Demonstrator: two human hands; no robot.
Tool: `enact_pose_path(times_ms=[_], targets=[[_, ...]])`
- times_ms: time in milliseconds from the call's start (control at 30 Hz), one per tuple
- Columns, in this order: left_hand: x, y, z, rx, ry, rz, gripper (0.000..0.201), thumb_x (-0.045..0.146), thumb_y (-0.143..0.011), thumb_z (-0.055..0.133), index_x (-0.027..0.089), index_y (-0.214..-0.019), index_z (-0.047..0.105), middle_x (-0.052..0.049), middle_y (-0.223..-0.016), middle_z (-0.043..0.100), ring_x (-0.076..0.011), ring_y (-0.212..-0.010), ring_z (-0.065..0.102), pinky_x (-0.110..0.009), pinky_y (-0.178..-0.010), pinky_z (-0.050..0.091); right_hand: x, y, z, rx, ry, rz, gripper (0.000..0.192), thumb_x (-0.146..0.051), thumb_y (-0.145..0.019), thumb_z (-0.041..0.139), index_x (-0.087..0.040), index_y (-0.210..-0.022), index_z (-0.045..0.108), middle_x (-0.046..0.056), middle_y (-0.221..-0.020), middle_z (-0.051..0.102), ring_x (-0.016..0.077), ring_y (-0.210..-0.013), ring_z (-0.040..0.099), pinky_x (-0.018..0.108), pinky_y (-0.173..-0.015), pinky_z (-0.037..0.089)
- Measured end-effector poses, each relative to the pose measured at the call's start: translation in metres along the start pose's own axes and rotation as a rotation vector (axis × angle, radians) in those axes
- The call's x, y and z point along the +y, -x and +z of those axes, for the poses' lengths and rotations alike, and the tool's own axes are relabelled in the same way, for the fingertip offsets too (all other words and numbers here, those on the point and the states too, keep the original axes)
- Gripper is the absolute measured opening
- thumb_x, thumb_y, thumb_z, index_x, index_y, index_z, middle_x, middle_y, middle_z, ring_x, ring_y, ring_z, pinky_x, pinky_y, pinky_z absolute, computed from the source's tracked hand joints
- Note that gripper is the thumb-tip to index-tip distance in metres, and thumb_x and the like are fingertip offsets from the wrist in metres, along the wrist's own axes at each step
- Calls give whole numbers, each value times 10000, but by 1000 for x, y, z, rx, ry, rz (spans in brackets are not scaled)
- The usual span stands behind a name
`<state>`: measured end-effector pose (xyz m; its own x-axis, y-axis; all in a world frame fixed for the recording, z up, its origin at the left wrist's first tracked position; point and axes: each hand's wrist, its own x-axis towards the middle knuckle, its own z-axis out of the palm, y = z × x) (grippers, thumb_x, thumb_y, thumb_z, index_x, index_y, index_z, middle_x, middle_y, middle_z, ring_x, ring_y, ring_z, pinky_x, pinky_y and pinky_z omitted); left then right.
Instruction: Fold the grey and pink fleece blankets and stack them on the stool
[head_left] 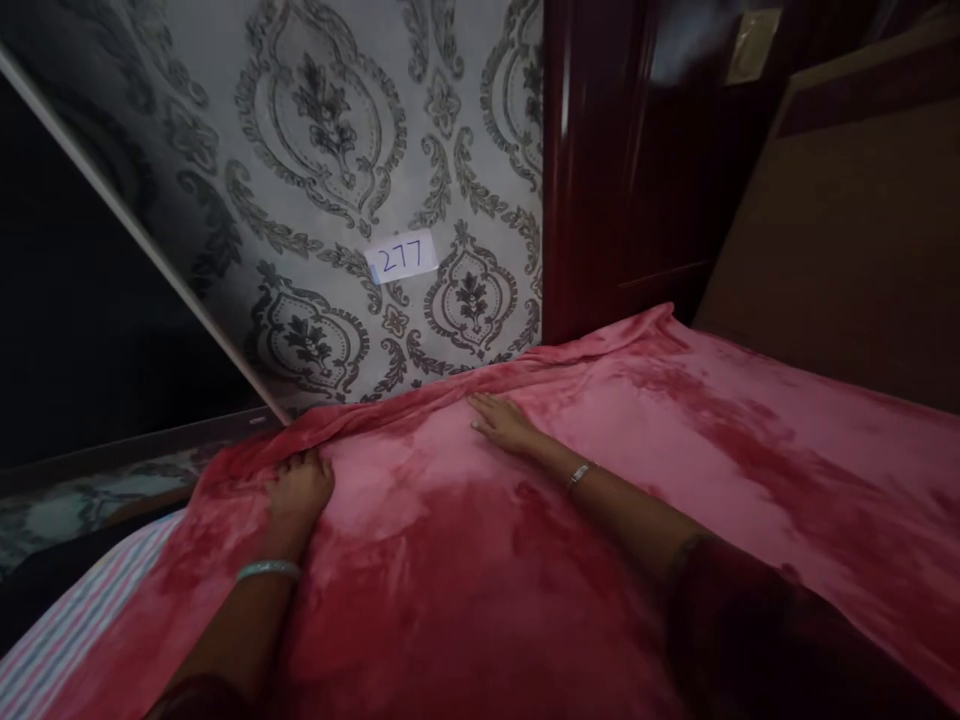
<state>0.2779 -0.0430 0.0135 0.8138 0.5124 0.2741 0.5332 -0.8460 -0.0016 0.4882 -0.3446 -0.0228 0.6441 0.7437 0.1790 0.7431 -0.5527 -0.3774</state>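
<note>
two hands on one pink blanket

i'm seeing one pink blanket lying spread over the bed. my left hand is curling its fingers on the blanket's far edge; my right hand is pressing flat, fingers open, gripping nothing. one label is sitting on the wall.

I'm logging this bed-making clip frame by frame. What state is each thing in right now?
Pink blanket: spread over the bed, top edge bunched against the wall.
Left hand: fingers curled at the blanket's edge.
Right hand: flat, palm down on the blanket.
Striped sheet: uncovered at the left.
Paper label: stuck on the wallpaper, reads 277.
</note>
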Motion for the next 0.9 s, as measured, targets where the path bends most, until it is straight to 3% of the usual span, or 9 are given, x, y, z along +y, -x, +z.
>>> enact_pose_path(times_ms=[67,133,200,267,367,433,567,733,900], targets=[[24,0,-4,17,70,88,511,390,-918,422,67,-1223,675,-223,-1122,710,-403,-1143,632,-502,-922,495,30,19,-12,90,0,-5,591,-402,-1021,401,-161,-1561,396,115,-1613,357,242,-1502,304,436,-1231,243],[64,-3,-2,18,127,170,492,390,-935,402,139,-1276,653,-157,-1169,719,-339,-1182,628,-450,-967,501,66,39,-25,165,34,52,561,-370,-1012,404,-108,-1503,477,151,-1568,426,261,-1465,375,424,-1222,269],[119,-7,3,-7,238,338,492,361,-959,355,192,-1354,596,-113,-1280,691,-267,-1263,589,-414,-1053,471,100,57,-36,221,74,147,545,-351,-1012,392,-79,-1468,514,169,-1538,464,268,-1437,417,413,-1217,285],[183,-10,10,-107,355,532,500,335,-969,340,163,-1385,559,-137,-1409,616,-243,-1344,530,-429,-1131,417,125,68,-44,248,102,250,548,-358,-1025,359,-87,-1480,501,166,-1541,462,270,-1442,411,422,-1213,292],[270,-9,20,-176,360,606,586,424,-960,425,163,-1484,458,-159,-1584,428,-281,-1471,384,-512,-1189,330,146,76,-48,179,137,281,578,-419,-1043,321,-144,-1540,429,136,-1592,392,269,-1486,338,463,-1215,275],[307,-7,27,-231,311,680,636,478,-972,417,186,-1537,393,-153,-1642,321,-328,-1524,267,-618,-1208,221,158,77,-50,78,165,195,581,-462,-1045,311,-220,-1567,389,86,-1634,319,263,-1518,266,505,-1224,231],[327,-9,44,-259,233,765,643,574,-993,336,296,-1573,344,-75,-1679,252,-347,-1553,161,-695,-1201,92,202,75,-63,-40,221,204,594,-526,-1031,296,-317,-1586,334,12,-1674,198,266,-1549,151,576,-1230,132],[314,-28,49,-258,140,508,694,634,-981,288,293,-1583,333,-64,-1674,266,-384,-1550,142,-683,-1199,118,260,70,-85,13,228,310,628,-554,-1018,294,-309,-1596,318,10,-1668,231,279,-1552,129,558,-1236,153],[307,-40,46,-210,78,349,701,614,-978,298,256,-1579,351,-78,-1664,290,-445,-1513,215,-700,-1154,219,263,68,-93,-15,242,335,610,-515,-1031,293,-301,-1602,301,2,-1676,208,267,-1553,128,529,-1239,170]])
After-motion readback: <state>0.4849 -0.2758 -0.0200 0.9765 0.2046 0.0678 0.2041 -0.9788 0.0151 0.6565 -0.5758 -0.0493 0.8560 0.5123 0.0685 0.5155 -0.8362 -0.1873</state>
